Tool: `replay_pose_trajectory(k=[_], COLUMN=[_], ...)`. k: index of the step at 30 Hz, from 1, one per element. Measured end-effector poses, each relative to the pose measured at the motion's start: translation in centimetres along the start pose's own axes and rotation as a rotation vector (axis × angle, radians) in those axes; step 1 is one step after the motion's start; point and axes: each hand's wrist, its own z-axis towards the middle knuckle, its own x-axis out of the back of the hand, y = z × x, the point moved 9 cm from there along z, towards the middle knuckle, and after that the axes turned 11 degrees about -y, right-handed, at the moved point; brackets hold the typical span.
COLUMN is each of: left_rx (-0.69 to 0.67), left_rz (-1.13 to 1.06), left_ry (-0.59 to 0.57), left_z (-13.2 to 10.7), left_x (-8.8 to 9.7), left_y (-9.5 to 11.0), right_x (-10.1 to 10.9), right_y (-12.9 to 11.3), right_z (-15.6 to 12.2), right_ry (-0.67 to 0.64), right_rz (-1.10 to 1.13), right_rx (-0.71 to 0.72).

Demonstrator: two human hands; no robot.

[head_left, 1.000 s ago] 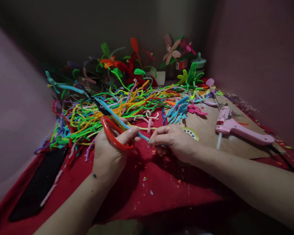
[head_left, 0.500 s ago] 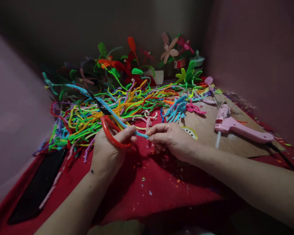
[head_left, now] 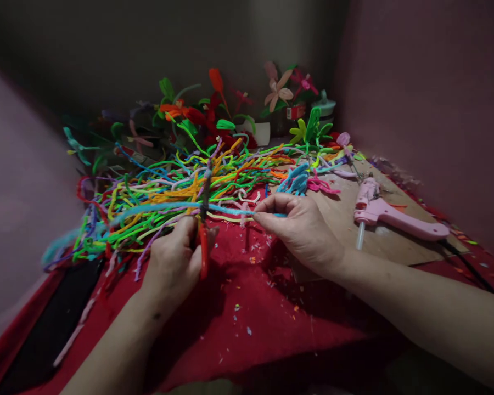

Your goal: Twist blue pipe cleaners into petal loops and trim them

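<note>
As a fuzzy blue pipe cleaner (head_left: 230, 209) pinched by the right hand (head_left: 304, 233) is crossed by red-handled scissors (head_left: 203, 251) clenched in the left hand (head_left: 169, 269), a square snip seems called for.

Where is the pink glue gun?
In the head view, the pink glue gun lies on the brown board at right, just past the right hand.

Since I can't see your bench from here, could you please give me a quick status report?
Left hand grips red-handled scissors, blades crossing the light blue pipe cleaner. Right hand pinches it near its end. Tangled pile close behind; glue gun off right.
</note>
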Motion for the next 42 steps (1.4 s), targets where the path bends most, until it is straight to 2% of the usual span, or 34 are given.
replay_pose_trajectory(k=[2,4,6,9,15,21,23,26,28,29,32,36,42], left_rx=[-0.076,-0.098,-0.101,-0.120,-0.160,-0.141,-0.106,-0.115,-0.151,-0.152,-0.110,-0.129,-0.088], left_rz=[0.373,0.651,0.820,0.941,1.006,0.967,0.867,0.537,0.353,0.337,0.571,0.887,0.994], left_ry=[-0.127,-0.238,-0.279,-0.258,-0.195,-0.231,-0.256,-0.322,-0.311,-0.288,-0.226,-0.245,-0.271], left_z=[-0.2,-0.5,-0.6,-0.6,-0.6,-0.5,-0.5,-0.5,-0.5,-0.4,-0.3,-0.6,-0.7], left_x=[-1.3,-2.6,-3.3,-3.8,-3.7,-3.8,-3.7,-3.7,-3.4,-3.2,-3.0,-4.0,-4.3], left_y=[1.1,1.4,1.5,1.3,1.2,1.1,0.5,-0.1,-0.1,-0.1,0.1,1.0,0.9], right_x=[0.3,0.4,0.4,0.3,0.7,0.2,0.2,0.7,1.0,1.1,1.1,1.1,1.0], right_y=[-0.2,-0.1,0.1,0.3,0.6,1.4,1.2,1.0,1.1,1.2,1.4,1.3,1.3], right_z=[0.0,0.1,0.2,0.3,0.4,0.7,0.7,0.8,0.9,0.9,0.9,0.8,1.0], right_ry=[0.023,0.024,0.024,0.011,0.036,-0.044,-0.053,-0.010,0.025,0.038,0.052,0.043,0.022], right_rz=[-0.017,-0.009,0.018,0.059,0.059,0.126,0.091,0.062,0.076,0.086,0.087,0.061,0.080], right_rx=[0.004,-0.004,-0.017,-0.044,-0.081,-0.103,-0.087,-0.072,-0.070,-0.071,-0.078,-0.079,-0.061])
